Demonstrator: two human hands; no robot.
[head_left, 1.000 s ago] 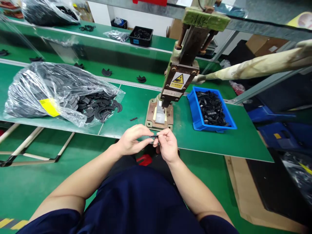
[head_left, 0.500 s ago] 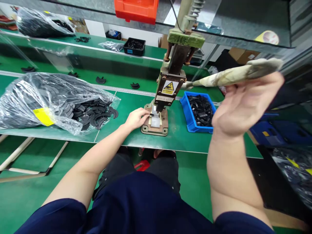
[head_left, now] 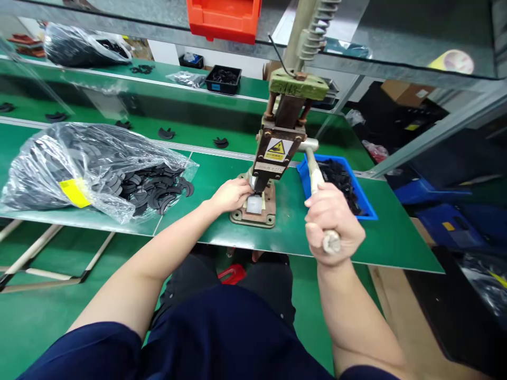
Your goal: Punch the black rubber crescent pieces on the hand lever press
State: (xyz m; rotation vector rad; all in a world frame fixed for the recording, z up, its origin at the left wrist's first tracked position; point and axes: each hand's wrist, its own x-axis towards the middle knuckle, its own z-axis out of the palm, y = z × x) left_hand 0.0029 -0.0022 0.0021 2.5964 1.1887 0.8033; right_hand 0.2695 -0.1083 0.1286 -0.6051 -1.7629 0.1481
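Note:
A green and brown hand press (head_left: 273, 140) stands in front of me on the bench. My right hand (head_left: 335, 224) is wrapped round its tape-covered lever (head_left: 315, 174), which points down toward me. The press ram reaches down to the fixture on the base plate (head_left: 269, 203). My left hand (head_left: 233, 193) is at the fixture's left side, right beside the ram, with its fingers closed together. What lies between those fingertips is hidden. A whitish block (head_left: 254, 204) sits at the front of the fixture.
A clear bag (head_left: 99, 163) spills black curved pieces (head_left: 158, 187) on the left. Behind the lever is a blue bin (head_left: 366, 203) of black parts. Several curved pieces lie on the green strip (head_left: 190, 132) behind. An orange bin (head_left: 224, 18) hangs above; a red object (head_left: 232, 274) is below the bench.
My right hand has pulled the lever down and toward me, and the ram has lowered. The fingers of my left hand, earlier pinching a small black part, are now close against the ram.

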